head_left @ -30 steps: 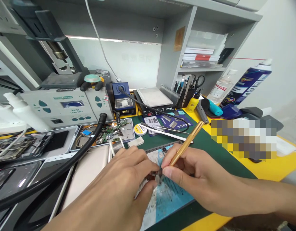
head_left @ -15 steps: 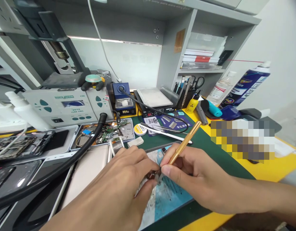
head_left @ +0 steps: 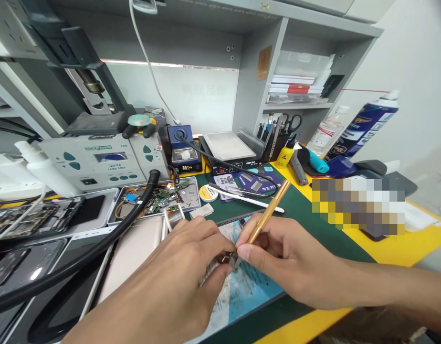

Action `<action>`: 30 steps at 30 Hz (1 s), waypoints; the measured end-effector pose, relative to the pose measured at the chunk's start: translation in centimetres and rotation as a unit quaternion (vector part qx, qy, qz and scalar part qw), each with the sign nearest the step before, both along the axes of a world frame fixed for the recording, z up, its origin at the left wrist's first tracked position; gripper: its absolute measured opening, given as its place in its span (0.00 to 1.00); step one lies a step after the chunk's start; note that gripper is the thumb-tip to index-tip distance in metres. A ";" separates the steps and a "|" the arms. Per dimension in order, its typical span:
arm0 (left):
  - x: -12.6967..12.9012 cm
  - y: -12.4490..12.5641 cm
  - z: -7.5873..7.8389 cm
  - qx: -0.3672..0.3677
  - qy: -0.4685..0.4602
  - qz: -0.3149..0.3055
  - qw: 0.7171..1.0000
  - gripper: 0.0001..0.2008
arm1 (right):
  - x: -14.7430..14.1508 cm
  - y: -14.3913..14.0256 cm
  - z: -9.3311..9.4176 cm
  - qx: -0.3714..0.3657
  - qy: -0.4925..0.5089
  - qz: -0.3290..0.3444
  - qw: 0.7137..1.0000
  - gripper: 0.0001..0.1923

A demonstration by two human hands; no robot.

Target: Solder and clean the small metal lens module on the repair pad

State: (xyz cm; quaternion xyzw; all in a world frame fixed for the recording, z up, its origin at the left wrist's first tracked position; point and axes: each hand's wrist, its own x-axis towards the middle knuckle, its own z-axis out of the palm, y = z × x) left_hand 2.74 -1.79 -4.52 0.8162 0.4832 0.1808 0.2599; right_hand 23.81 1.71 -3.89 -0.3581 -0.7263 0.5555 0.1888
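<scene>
My right hand [head_left: 292, 260] is closed like a pen grip around a gold-handled craft knife [head_left: 268, 212]. Its handle leans up and to the right, and its flat metal tip points down beside my left fingertips. Thumb and forefinger of my left hand [head_left: 181, 277] pinch a small part [head_left: 225, 258] with a shiny copper-brown surface; most of it is hidden by the fingers, so its kind cannot be made out. Both hands are over a worn blue and grey work pad [head_left: 251, 286], with their fingertips close together.
A green mat [head_left: 335, 239] lies under the pad. Left are phone housings, a thick black hose [head_left: 99, 248] and a tray of circuit boards [head_left: 163, 196]. A white-barrelled tool [head_left: 256, 202], a soldering station [head_left: 184, 153] and a heating plate [head_left: 227, 145] stand behind.
The gold handle's upper end has shifted slightly left, and my right hand with it. My left hand keeps its pinch on the small part. The whole view has shifted a little.
</scene>
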 end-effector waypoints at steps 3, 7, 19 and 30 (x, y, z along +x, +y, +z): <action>0.0 -0.1 0.0 -0.006 -0.005 0.004 1.000 0.09 | -0.1 0.1 -0.1 -0.004 0.002 0.004 1.000 0.09; 0.0 -0.2 0.0 -0.006 -0.009 0.004 1.000 0.09 | -0.1 0.2 -0.2 0.018 0.007 0.009 1.000 0.10; 0.0 -0.2 0.5 -0.009 -0.007 -0.002 1.000 0.08 | -0.1 0.3 -0.3 -0.001 0.034 -0.002 0.999 0.08; 0.0 -0.3 1.3 -0.039 0.019 -0.006 0.999 0.08 | -0.2 0.3 -0.2 -0.011 0.038 -0.007 0.999 0.10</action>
